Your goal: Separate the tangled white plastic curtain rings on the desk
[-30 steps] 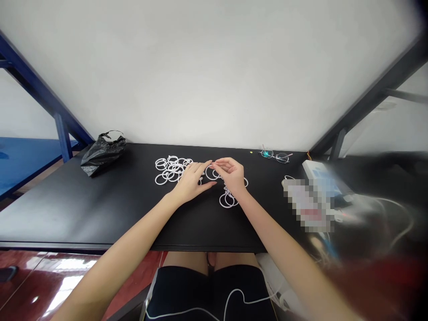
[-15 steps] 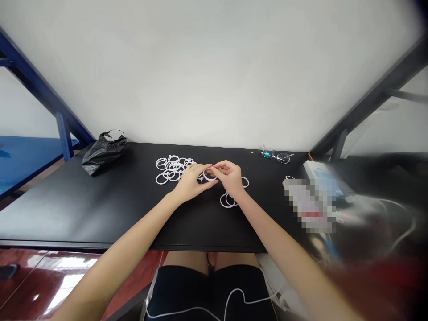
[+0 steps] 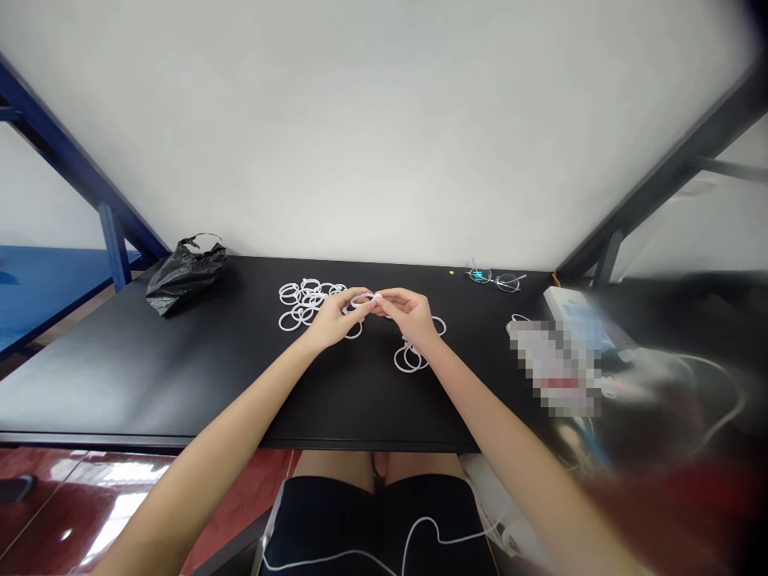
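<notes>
Pinching one thin white ring (image 3: 363, 299) btwn both hands, just above the black worktop (image 3: 180, 360), approx. mid-worktop. It's a plain slim loop, held nearly flat. Fingers of the left hand (image 3: 329, 320) are curled, thumb & forefinger closed on the loop's left side. The right hand (image 3: 413, 316) is likewise half-closed, fingertips on its right side. A loose pile of rings (image 3: 303, 304) lies just beside the left hand, w/ a smaller cluster (image 3: 411, 358) by the right wrist. Glasses (image 3: 495, 279) & black bag (image 3: 185, 272) lie well apart.
</notes>
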Action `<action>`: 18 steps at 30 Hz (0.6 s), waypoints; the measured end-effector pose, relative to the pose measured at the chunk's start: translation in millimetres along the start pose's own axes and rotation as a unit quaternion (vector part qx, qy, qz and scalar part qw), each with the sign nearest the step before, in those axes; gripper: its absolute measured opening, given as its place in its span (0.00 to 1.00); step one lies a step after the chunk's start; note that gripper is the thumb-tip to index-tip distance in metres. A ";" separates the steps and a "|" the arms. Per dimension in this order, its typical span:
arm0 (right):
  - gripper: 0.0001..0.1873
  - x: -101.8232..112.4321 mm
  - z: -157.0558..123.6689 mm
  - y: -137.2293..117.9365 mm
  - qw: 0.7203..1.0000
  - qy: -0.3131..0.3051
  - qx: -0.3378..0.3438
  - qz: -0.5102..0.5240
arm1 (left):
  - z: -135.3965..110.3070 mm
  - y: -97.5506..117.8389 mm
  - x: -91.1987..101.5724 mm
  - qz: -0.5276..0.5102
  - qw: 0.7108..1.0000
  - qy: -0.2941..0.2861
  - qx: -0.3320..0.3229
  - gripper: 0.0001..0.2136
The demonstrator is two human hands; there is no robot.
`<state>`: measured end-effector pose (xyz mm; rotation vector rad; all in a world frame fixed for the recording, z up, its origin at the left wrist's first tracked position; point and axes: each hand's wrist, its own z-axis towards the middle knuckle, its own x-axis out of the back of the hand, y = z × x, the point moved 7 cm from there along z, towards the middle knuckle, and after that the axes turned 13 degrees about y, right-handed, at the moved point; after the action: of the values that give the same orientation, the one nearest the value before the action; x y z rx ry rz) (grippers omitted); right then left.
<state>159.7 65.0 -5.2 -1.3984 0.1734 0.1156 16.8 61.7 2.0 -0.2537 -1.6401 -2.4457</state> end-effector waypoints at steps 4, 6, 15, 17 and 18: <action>0.15 1.2 -0.5 -0.2 1.000 0.005 0.005 0.011 | -0.6 -3.5 -2.1 -0.064 0.996 -0.022 0.050 0.19; 0.15 1.0 -0.5 0.2 1.000 0.002 0.005 0.014 | -1.5 -1.9 -2.9 -0.069 0.996 -0.029 0.057 0.20; 0.13 6.3 4.4 1.2 0.998 0.017 0.041 -0.042 | 0.3 2.0 3.7 0.027 0.999 -0.001 -0.032 0.17; 0.12 13.8 7.2 0.1 0.988 0.041 0.082 -0.124 | 0.9 2.5 11.1 0.127 0.988 0.044 -0.082 0.17; 0.12 17.1 8.2 -0.7 0.976 0.050 0.109 -0.184 | 0.6 2.6 13.9 0.182 0.975 0.060 -0.109 0.17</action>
<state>177.0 72.6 -6.4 -1.1959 0.0070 -0.2739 4.1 60.5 7.9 -0.3896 -1.1565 -2.3035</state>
